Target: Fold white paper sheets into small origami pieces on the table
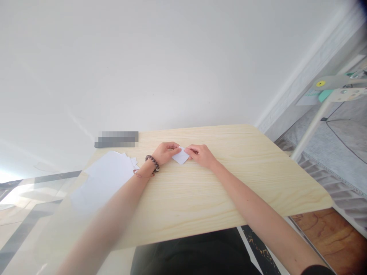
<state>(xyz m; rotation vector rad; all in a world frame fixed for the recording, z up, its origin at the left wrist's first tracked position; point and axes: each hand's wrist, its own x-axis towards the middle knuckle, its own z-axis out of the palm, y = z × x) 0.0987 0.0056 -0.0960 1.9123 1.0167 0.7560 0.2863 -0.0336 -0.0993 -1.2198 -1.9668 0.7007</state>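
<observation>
A small white piece of paper [181,157], diamond-shaped with one corner toward me, is held between my two hands just above or on the tabletop. My left hand [165,152] pinches its left side, the thumb lying on top. On the opposite side, the thumb and fingers of my right hand [200,154] are closed on the paper's right edge. The fingers partly cover its upper corners, so I cannot tell how many folds it has. Dark beads and a thin reddish band circle my left wrist.
Several loose white sheets [106,175] lie overlapping at the left of the light wooden table [183,206]. A blurred-out grey object [117,139] sits at the back left edge. The wall [172,68] rises directly behind. A metal frame [312,126] stands past the right edge.
</observation>
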